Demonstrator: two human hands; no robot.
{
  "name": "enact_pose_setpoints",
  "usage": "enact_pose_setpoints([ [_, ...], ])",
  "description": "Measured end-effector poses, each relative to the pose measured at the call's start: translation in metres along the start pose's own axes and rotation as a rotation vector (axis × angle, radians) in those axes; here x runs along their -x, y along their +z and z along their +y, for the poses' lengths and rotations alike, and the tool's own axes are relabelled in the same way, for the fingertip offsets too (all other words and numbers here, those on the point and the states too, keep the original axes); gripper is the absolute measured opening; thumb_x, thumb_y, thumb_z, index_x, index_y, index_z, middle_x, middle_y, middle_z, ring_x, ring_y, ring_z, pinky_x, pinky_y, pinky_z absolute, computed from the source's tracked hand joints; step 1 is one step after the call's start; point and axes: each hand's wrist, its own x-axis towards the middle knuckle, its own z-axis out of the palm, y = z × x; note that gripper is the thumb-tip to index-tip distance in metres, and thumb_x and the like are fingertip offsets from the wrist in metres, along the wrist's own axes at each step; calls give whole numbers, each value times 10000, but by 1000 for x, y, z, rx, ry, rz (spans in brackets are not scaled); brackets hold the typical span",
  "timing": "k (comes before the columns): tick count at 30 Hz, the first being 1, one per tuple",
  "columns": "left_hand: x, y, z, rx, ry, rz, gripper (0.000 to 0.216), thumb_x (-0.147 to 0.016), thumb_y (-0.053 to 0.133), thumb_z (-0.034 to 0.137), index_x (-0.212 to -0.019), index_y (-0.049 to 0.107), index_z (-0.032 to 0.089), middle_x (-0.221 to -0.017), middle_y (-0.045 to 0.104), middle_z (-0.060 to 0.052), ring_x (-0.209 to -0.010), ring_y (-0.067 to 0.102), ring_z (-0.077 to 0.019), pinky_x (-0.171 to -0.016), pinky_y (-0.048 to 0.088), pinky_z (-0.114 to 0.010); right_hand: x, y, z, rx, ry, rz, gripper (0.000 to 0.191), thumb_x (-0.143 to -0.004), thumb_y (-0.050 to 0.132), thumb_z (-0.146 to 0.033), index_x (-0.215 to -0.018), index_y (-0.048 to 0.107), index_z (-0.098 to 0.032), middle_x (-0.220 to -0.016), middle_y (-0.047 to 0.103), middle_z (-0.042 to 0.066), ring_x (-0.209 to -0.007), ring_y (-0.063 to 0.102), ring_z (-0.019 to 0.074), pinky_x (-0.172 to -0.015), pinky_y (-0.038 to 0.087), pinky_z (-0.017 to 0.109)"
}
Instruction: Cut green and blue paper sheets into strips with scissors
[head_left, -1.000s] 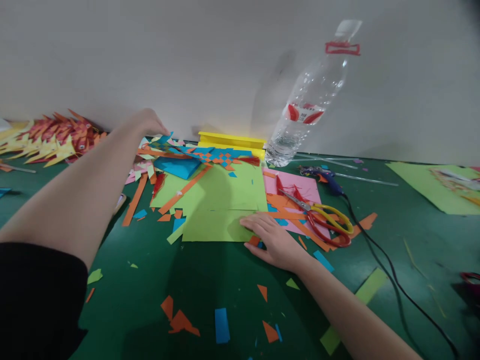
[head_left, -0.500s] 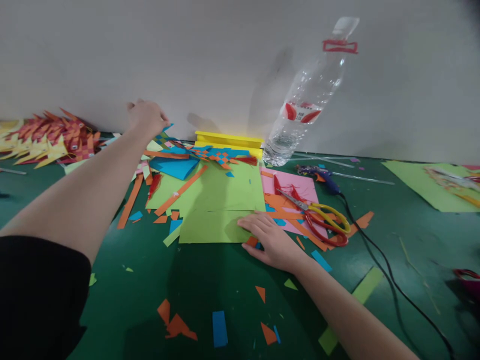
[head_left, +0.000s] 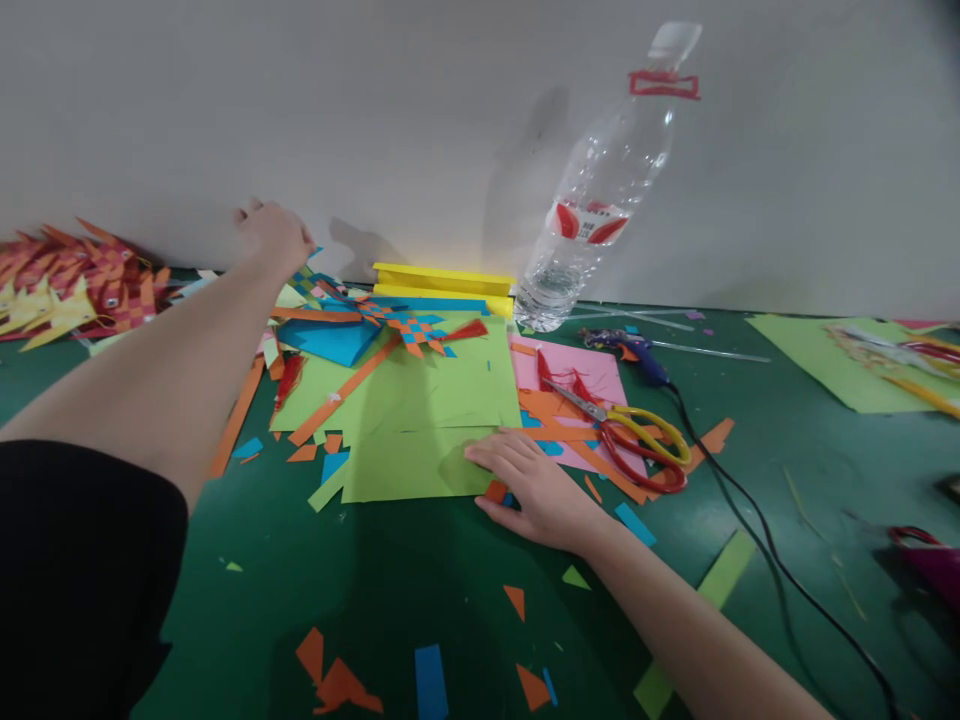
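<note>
the blue-and-orange woven paper (head_left: 415, 328), its left tip pinched in my left grip (head_left: 274, 237), stretches over the green sheets (head_left: 457, 385), on which my right grip (head_left: 544, 490) rests, whether clasping the orange scrap (head_left: 496, 491) i cannot tell, beside scissors (head_left: 602, 413) on the bench (head_left: 450, 565).

Woven paper piece (head_left: 411, 326) (blue-orange), slanted
</note>
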Motion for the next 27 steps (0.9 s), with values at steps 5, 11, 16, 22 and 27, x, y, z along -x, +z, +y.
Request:
enact_pose_setpoints([
  [5,-3,-1,7,33,11,-8,294,-977,636,301,-1039,763,44,-1348,596,-175,-1260,378,-314,-1104,253,-536,-1,-3,-3,65,-19,27,398,-989,540,-356,-1353,544,-195,-1282,719,118,-1229,643,268,-1164,388,594],
  [11,2,-7,8,73,34,-17,276,-971,627,244,-1078,742,17,-1345,571,-180,-1261,355,-302,-1117,211,-527,-13,-6,-15,183,-40,317,222,-970,547,-214,-1161,660,-203,-1010,777,82,-953,687,225,-911,480,422],
  [16,8,-6,3,125,43,-30,275,-960,630,283,-1034,740,42,-1249,614,-149,-1184,357,-274,-1112,221,-546,-72,-13,-15,352,46,286,199,-973,573,-300,-1070,691,-171,-972,765,94,-944,645,247,-900,434,421],
  [22,14,-6,-9,166,57,-17,236,-944,653,247,-1027,736,42,-1208,613,-132,-1138,360,-249,-1112,234,-532,-163,-8,5,517,145,7,373,-926,641,-406,-1192,660,-146,-1265,680,176,-1186,574,329,-1066,364,509],
  [27,10,-7,-15,178,37,5,251,-971,656,289,-1032,735,59,-1218,624,-101,-1164,376,-238,-1126,250,-534,-196,9,16,535,147,-37,437,-874,688,-408,-1206,651,-126,-1316,652,179,-1258,546,345,-1185,268,562],
])
